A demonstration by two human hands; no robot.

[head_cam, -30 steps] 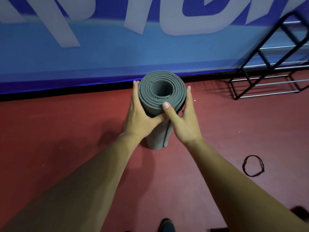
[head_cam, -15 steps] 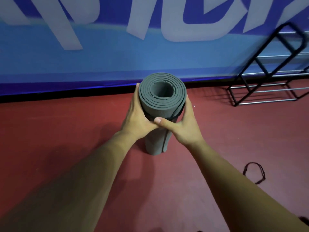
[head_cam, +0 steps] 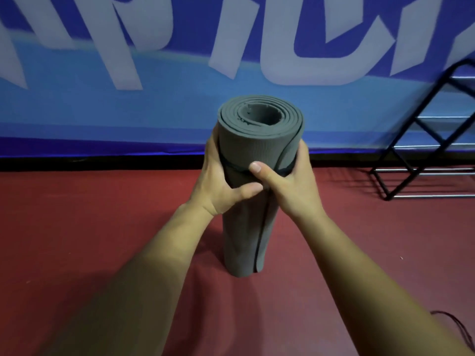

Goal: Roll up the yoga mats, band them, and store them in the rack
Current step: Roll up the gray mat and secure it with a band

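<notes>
While the rolled mat (head_cam: 244,235) stands upright, the left hand (head_cam: 221,187) and right hand (head_cam: 291,187) (thumb on the band (head_cam: 235,166)) grip it.

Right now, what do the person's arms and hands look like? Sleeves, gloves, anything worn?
Nothing worn in view: the left hand and right hand are ungloved, no rings seen. The left forearm and right forearm are bare, with no sleeves, watch or wristband.
</notes>
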